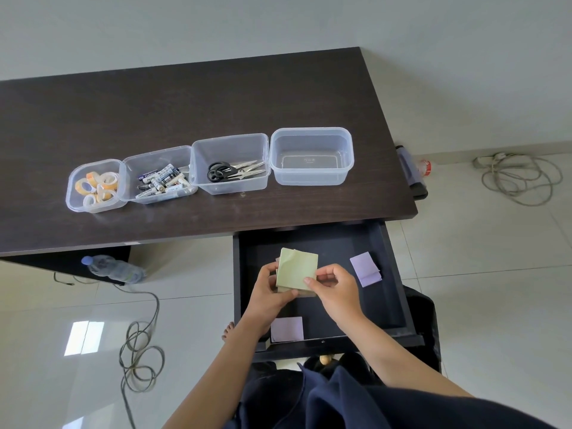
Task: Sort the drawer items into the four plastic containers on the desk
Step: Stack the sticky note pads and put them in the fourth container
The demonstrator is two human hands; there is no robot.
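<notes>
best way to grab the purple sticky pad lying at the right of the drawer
Pinch the purple pad across its two long side edges, coming straight down from above. It lies flat on the drawer floor, clear of the walls, with its near end apparently folded up, so avoid gripping that loose flap.

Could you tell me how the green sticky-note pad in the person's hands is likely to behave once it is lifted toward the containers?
The green sticky-note pad is probably light and thin. Its top sheet curls at a corner, so loose sheets may flap or peel. The left hand and right hand both pinch it, which should keep it steady.
</notes>
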